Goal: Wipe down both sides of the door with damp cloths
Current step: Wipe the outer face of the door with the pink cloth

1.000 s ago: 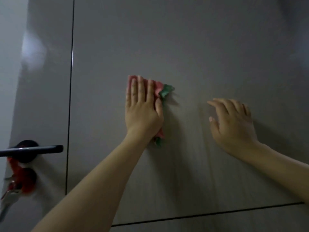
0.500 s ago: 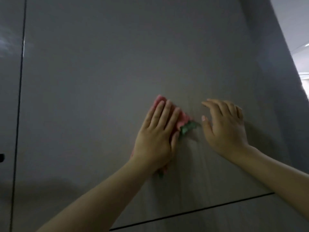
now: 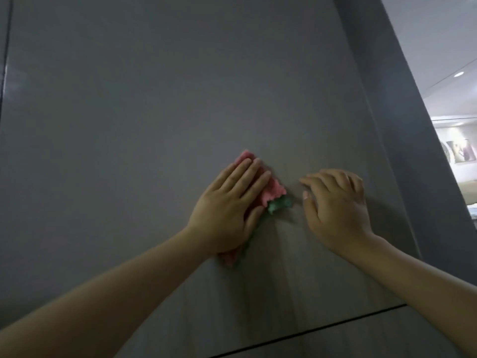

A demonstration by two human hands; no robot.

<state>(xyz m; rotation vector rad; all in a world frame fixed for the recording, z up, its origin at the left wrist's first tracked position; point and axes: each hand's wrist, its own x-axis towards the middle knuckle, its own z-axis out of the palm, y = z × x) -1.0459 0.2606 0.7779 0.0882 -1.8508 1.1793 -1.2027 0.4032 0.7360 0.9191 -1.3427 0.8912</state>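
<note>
Grey and smooth, the door [image 3: 180, 99] is filling almost the whole view in front of us, with a thin dark groove [image 3: 322, 329] running across its lower part and another one [image 3: 4, 73] running up along the far left. We are pressing our left hand [image 3: 229, 205] flat against the panel, fingers straight and lying close together, and under the palm we are pinning a crumpled pink cloth [image 3: 273, 192] to the surface. Its pink folds are showing beyond our fingertips and again below the wrist, and a green patch [image 3: 280, 205] of it is sticking out beside the thumb. We are keeping our right hand [image 3: 335, 210] just beside the cloth, apart from it and holding nothing, with the fingers bent and their tips resting on the door; we cannot tell whether the palm is touching the panel. Faint vertical streaks [image 3: 284, 254] are showing on the surface beneath the two hands. Past the door's right edge [image 3: 413, 151] a brightly lit room [image 3: 459, 156] is showing, with a white ceiling [image 3: 438, 34] and pictures on its far wall.
</note>
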